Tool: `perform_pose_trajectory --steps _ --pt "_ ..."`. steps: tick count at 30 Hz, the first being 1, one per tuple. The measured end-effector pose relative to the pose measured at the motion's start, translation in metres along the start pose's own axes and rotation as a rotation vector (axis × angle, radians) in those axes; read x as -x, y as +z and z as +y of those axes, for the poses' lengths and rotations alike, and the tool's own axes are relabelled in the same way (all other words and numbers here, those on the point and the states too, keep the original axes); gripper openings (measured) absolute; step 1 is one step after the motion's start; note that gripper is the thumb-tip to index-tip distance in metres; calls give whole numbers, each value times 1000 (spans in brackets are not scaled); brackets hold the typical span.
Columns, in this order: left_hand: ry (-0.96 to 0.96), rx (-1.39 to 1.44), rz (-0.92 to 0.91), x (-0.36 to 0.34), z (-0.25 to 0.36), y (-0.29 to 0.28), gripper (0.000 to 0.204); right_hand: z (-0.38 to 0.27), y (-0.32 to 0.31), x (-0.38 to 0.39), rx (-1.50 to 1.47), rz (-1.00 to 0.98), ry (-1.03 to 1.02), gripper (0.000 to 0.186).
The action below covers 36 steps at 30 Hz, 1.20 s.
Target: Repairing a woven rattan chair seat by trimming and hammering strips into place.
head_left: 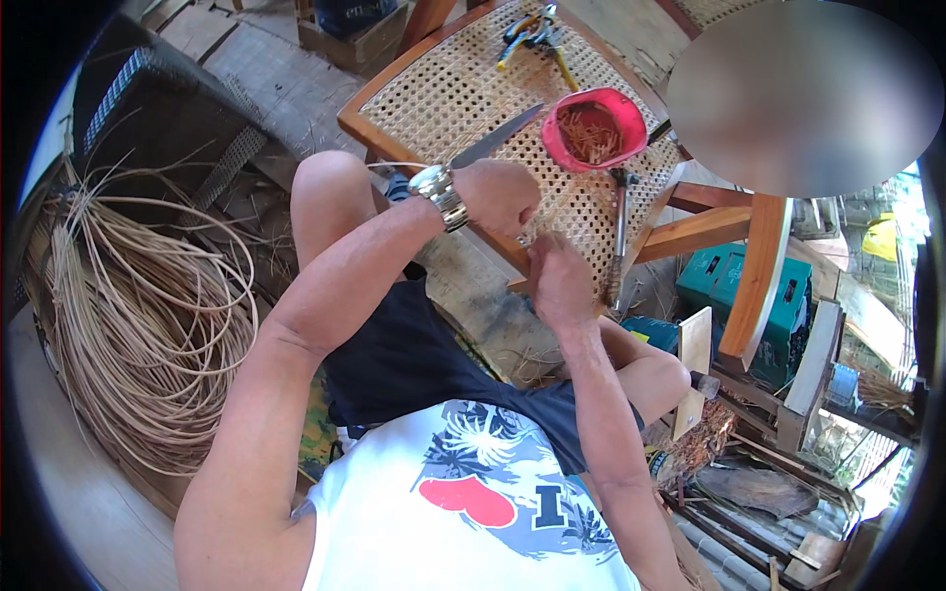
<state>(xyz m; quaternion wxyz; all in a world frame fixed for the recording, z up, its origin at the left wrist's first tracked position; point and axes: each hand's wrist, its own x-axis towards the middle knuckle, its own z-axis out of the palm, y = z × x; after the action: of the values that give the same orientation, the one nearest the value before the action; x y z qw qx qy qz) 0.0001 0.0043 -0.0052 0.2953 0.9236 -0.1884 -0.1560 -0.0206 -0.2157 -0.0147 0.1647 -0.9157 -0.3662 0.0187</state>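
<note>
A wooden chair with a woven cane seat (pixel 414 108) stands before my knees. Over its near edge my left hand (pixel 501 197), a metal watch on its wrist, is closed with the fingers curled. My right hand (pixel 564 281) is closed beside it, just lower and to the right, at the seat's near corner. What the two hands pinch is too small to make out. A knife blade (pixel 498 136) lies on the weave beyond my left hand. Farther back is a pink tub (pixel 554 148) of short wooden pegs. A hammer (pixel 620 222) rests right of my hands.
Pliers (pixel 537 39) with yellow-and-blue handles lie at the seat's far side. A big coil of rattan cane (pixel 138 325) fills the left. On the right are the chair's wooden frame (pixel 759 276), a green case (pixel 714 276) and scrap wood (pixel 759 492).
</note>
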Motion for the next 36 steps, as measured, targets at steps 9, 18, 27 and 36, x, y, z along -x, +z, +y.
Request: perform_pose_trajectory --steps 9,18,27,36 --pt "-6 2 86 3 -6 10 20 10 5 11 -385 137 105 9" --pt "65 209 60 1 -6 0 23 8 3 4 -214 107 52 3" --pt "-5 138 -23 -3 -7 -3 27 7 -2 2 -96 -8 48 10" --pt "-32 198 7 9 -11 -3 31 86 -35 1 -57 362 325 45"
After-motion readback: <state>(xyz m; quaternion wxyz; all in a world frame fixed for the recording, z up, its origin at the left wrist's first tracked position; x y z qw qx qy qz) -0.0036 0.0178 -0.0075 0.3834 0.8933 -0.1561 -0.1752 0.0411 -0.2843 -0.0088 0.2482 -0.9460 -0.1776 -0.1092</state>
